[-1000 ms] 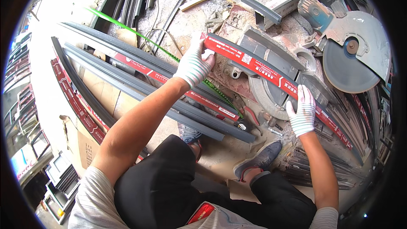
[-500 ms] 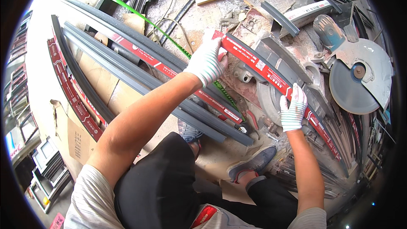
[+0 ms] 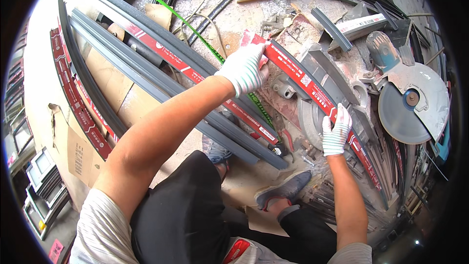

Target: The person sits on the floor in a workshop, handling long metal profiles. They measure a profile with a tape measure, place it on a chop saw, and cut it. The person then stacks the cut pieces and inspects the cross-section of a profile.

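A long dark grey profile with a red printed film (image 3: 317,93) along its face slants from upper middle to lower right. My left hand (image 3: 245,70), in a white striped knit glove, is closed on its upper end, where a red tip of film shows beyond the fingers. Farther down the same profile, my gloved right hand (image 3: 337,132) grips its near side, thumb apart from the fingers. Beneath and behind the profile lies the grey metal base (image 3: 312,124) of a cut-off saw. The saw's round blade (image 3: 403,115) and guard stand to the right of my right hand.
More grey profiles (image 3: 141,76) lie at the left over cardboard (image 3: 80,154), some with red film. A green strap (image 3: 195,44) crosses them. Red-handled pliers (image 3: 288,139) rest on the floor near my shoe (image 3: 283,188). Offcuts (image 3: 332,29) and dust lie behind the saw.
The whole view has shifted slightly. Both hands keep their hold on the red-filmed profile, at nearly the same places along it.
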{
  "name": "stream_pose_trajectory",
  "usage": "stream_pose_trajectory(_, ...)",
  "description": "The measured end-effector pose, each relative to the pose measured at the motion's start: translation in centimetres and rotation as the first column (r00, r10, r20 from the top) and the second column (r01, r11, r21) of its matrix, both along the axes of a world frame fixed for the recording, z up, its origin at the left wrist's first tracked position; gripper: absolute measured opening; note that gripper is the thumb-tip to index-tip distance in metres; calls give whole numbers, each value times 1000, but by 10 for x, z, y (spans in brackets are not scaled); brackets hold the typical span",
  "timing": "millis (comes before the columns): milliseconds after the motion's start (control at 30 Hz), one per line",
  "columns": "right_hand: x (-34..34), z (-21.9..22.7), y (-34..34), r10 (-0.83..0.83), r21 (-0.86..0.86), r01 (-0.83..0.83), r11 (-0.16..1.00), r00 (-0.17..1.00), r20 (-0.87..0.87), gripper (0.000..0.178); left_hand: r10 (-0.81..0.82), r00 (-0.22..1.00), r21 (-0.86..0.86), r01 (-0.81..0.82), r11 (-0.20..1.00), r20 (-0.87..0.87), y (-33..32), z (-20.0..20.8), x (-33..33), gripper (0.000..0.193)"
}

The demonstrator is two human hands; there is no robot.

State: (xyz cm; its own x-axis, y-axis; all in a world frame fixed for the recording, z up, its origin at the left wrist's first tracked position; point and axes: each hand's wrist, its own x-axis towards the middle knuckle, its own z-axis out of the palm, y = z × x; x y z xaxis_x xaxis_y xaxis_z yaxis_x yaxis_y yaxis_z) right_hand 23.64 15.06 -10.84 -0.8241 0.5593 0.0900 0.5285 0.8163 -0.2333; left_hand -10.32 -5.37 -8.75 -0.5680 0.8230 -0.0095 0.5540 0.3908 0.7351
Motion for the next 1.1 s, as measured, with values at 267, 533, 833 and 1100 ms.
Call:
stream_pose_trajectory(267,1,1,0,-1,-26,1,1000,1000,-4,68,187,241,-97,-340,935,952,16,-2,-2,45)
stream_pose_trajectory(533,-12,21,-13,0,27,-3,1000,997,80,76,206,235,-111,-364,925,950,6,-9,4,30)
stream_pose_trajectory(833,-24,70,-49,-65,-58,86,995,950,305,64,139,291,-13,-395,918,947,-51,43,33,32)
stream_pose_trajectory(1100,1,106,-71,1,74,-13,997,986,164,61,-151,65,165,-442,882,986,-92,67,36,31)
